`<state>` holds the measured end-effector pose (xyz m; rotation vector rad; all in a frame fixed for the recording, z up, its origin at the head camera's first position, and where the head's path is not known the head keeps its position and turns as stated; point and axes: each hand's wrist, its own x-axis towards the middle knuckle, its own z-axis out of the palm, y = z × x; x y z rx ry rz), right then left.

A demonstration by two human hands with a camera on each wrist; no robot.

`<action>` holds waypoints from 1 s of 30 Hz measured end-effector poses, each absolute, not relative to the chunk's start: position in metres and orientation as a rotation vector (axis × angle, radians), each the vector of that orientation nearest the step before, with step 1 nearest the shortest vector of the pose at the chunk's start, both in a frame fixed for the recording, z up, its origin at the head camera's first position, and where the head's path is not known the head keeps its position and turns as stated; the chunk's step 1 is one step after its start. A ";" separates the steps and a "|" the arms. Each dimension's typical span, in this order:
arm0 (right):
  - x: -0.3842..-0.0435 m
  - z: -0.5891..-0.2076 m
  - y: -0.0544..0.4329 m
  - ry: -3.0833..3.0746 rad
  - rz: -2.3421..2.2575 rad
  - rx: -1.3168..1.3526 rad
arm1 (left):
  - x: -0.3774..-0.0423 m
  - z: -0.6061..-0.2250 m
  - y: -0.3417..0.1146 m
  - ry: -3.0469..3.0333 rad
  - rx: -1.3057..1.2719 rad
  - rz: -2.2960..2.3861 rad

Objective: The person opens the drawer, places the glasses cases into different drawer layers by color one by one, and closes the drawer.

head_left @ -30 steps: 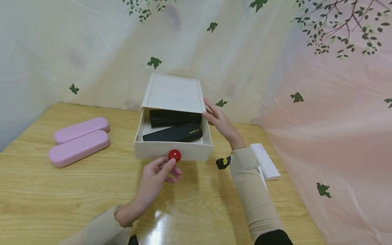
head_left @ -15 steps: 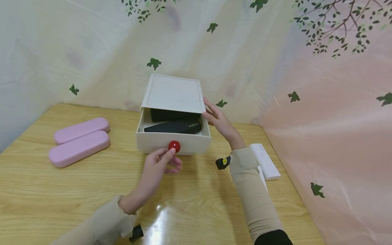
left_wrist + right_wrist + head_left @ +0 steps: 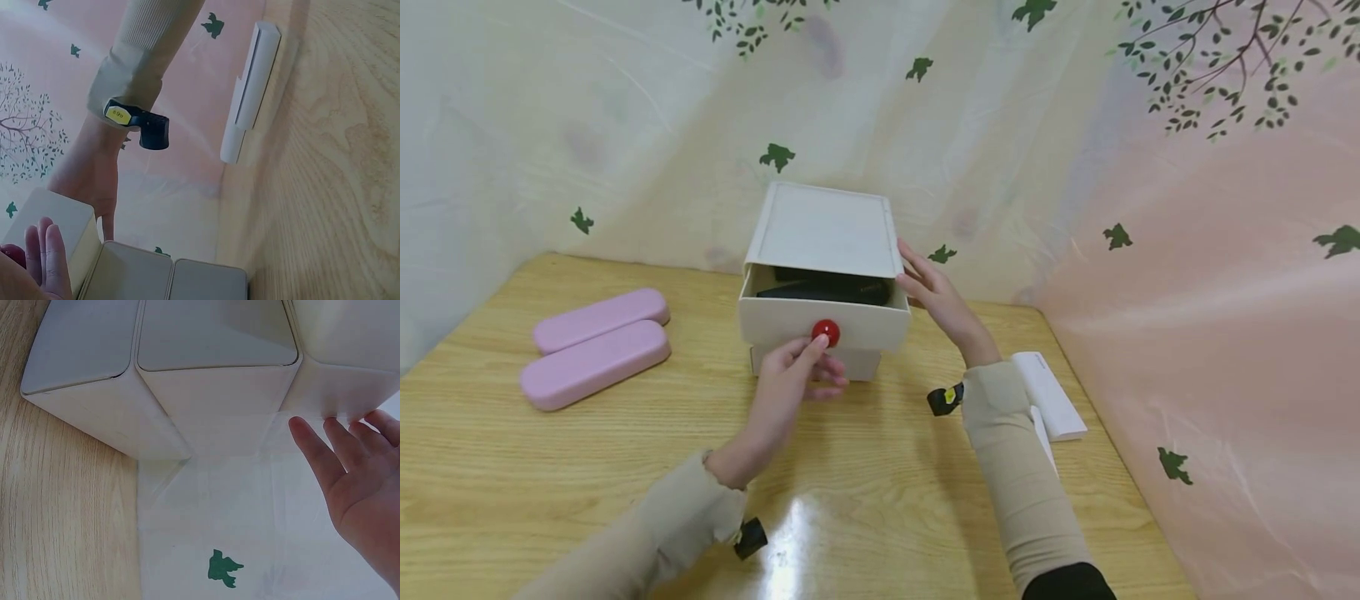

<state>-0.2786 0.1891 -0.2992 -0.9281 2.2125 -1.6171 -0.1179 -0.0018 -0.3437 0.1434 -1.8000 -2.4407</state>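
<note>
A white drawer cabinet [image 3: 827, 229] stands at the back of the table, its top drawer [image 3: 767, 321] partly pulled out. Inside that drawer lie black oblong cases [image 3: 842, 290], mostly hidden under the cabinet top. My left hand [image 3: 782, 383] pinches the red knob [image 3: 827, 331] on the drawer front between thumb and fingers. In the left wrist view, the red knob [image 3: 12, 254] shows at the edge beside my fingers. My right hand [image 3: 943, 304] rests its fingertips against the cabinet's right side near the top, fingers spread; the right wrist view shows the right hand [image 3: 365, 481] there too.
Two pink oblong cases [image 3: 597, 364] lie side by side on the left of the wooden table [image 3: 550, 475]. White oblong boxes [image 3: 1049, 396] lie at the right, partly behind my right sleeve. A printed curtain [image 3: 662, 150] hangs behind the table.
My left hand has pushed the top drawer inward by its knob, so the black cases have slid further under the cabinet top. My right hand has stayed in place.
</note>
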 end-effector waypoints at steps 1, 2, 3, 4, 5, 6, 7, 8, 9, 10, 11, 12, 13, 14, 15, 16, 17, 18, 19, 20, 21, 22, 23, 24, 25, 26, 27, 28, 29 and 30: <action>-0.279 -0.299 0.188 2.214 -1.619 -0.929 | -0.120 -0.343 -0.003 -1.802 0.149 -2.444; -0.279 -0.299 0.188 2.219 -1.620 -0.927 | -0.122 -0.342 -0.004 -1.803 0.154 -2.448; -0.280 -0.300 0.187 2.224 -1.619 -0.925 | -0.124 -0.341 -0.005 -1.805 0.159 -2.452; -0.280 -0.300 0.187 2.234 -1.616 -0.918 | -0.126 -0.340 -0.006 -1.811 0.161 -2.454; -0.280 -0.299 0.186 2.244 -1.611 -0.908 | -0.128 -0.339 -0.007 -1.818 0.161 -2.456; -0.281 -0.299 0.186 2.253 -1.609 -0.898 | -0.130 -0.339 -0.008 -1.828 0.158 -2.458; -0.281 -0.300 0.186 2.263 -1.606 -0.888 | -0.132 -0.338 -0.009 -1.835 0.159 -2.464; -0.282 -0.300 0.186 2.268 -1.606 -0.881 | -0.135 -0.338 -0.010 -1.838 0.157 -2.471; -0.283 -0.300 0.186 2.271 -1.605 -0.879 | -0.137 -0.338 -0.011 -1.837 0.157 -2.479; -0.283 -0.300 0.186 2.270 -1.608 -0.878 | -0.139 -0.337 -0.012 -1.843 0.158 -2.486; -0.284 -0.301 0.186 2.268 -1.611 -0.879 | -0.141 -0.337 -0.013 -1.851 0.156 -2.490; -0.284 -0.301 0.186 2.265 -1.611 -0.882 | -0.143 -0.337 -0.014 -1.855 0.159 -2.496; -0.284 -0.301 0.187 2.262 -1.610 -0.888 | -0.145 -0.337 -0.015 -1.857 0.164 -2.501; -0.285 -0.301 0.187 2.256 -1.607 -0.898 | -0.147 -0.337 -0.015 -1.857 0.167 -2.506; -0.285 -0.302 0.187 2.253 -1.603 -0.910 | -0.149 -0.337 -0.016 -1.861 0.169 -2.508; -0.286 -0.302 0.187 2.246 -1.601 -0.920 | -0.151 -0.336 -0.017 -1.865 0.167 -2.507; -0.287 -0.303 0.187 2.243 -1.595 -0.931 | -0.153 -0.336 -0.017 -1.865 0.164 -2.507; -0.288 -0.304 0.187 2.238 -1.592 -0.941 | -0.155 -0.336 -0.018 -1.860 0.165 -2.510; -0.288 -0.305 0.187 2.235 -1.588 -0.951 | -0.156 -0.336 -0.018 -1.856 0.162 -2.513; -0.288 -0.305 0.187 2.239 -1.582 -0.961 | -0.158 -0.336 -0.019 -1.853 0.159 -2.514; -0.288 -0.305 0.187 2.248 -1.575 -0.960 | -0.160 -0.336 -0.020 -1.854 0.153 -2.513; -0.287 -0.305 0.186 2.254 -1.570 -0.956 | -0.162 -0.336 -0.020 -1.854 0.147 -2.513; -0.287 -0.305 0.185 2.268 -1.563 -0.944 | -0.164 -0.336 -0.022 -1.854 0.145 -2.515; -0.287 -0.305 0.184 2.283 -1.555 -0.926 | -0.166 -0.337 -0.022 -1.850 0.144 -2.517; -0.287 -0.305 0.182 2.302 -1.547 -0.905 | -0.168 -0.337 -0.023 -1.847 0.142 -2.521; -0.287 -0.305 0.181 2.320 -1.542 -0.886 | -0.170 -0.337 -0.025 -1.846 0.140 -2.522; -0.288 -0.305 0.179 2.334 -1.542 -0.861 | -0.171 -0.337 -0.026 -1.845 0.138 -2.522; -0.288 -0.305 0.177 2.348 -1.541 -0.842 | -0.173 -0.337 -0.027 -1.844 0.137 -2.523; -0.289 -0.306 0.175 2.364 -1.541 -0.824 | -0.175 -0.337 -0.028 -1.841 0.136 -2.524; -0.290 -0.307 0.174 2.377 -1.543 -0.811 | -0.176 -0.337 -0.029 -1.840 0.135 -2.524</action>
